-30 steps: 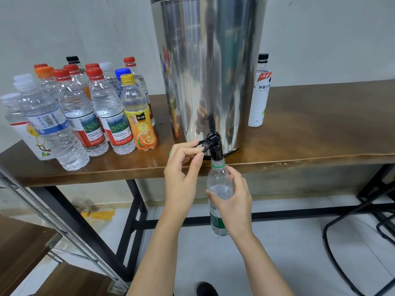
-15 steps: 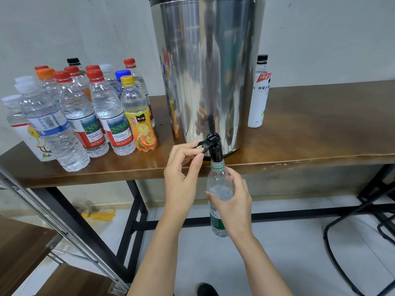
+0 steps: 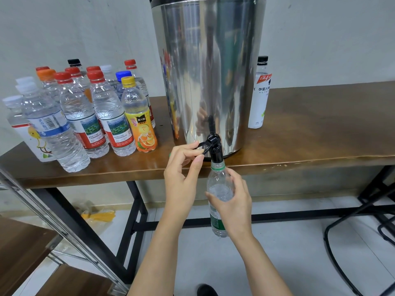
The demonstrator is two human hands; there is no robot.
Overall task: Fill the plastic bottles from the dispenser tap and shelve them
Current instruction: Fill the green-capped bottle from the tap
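Observation:
A tall steel dispenser [image 3: 209,67] stands on the brown wooden table [image 3: 310,135], its black tap [image 3: 214,149] reaching past the front edge. My left hand [image 3: 183,167] pinches the tap's black lever between thumb and fingers. My right hand [image 3: 235,201] grips a clear plastic bottle [image 3: 219,184] with a green neck ring and green label, upright, its mouth right under the spout. Water stands high in the bottle, near its shoulder.
Several capped bottles [image 3: 85,116] crowd the table's left part, among them a yellow-capped orange juice bottle [image 3: 140,120]. A white bottle with a black cap [image 3: 259,97] stands right of the dispenser. A wooden shelf with a metal rail [image 3: 32,242] sits lower left; black chair legs [image 3: 359,227] at right.
The water level in the bottle has risen a little. Both hands have kept their places on the lever and the bottle.

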